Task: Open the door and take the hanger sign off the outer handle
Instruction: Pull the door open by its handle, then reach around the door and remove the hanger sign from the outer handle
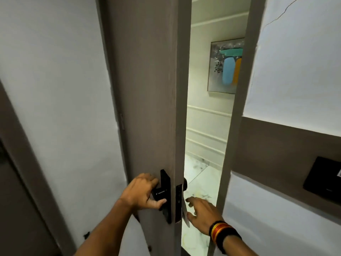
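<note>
The brown door stands partly open, its edge turned toward me. My left hand grips the black inner handle on its black lock plate. On the far side, a bit of the black outer handle shows past the door edge. A thin white hanger sign hangs below it, seen edge-on. My right hand reaches through the gap with fingers spread, its fingertips right beside the sign; I cannot tell whether they touch it.
The door frame bounds the gap on the right. Beyond lies a marble floor and a panelled wall with a framed painting. A black panel is mounted on the right wall. Bangles circle my right wrist.
</note>
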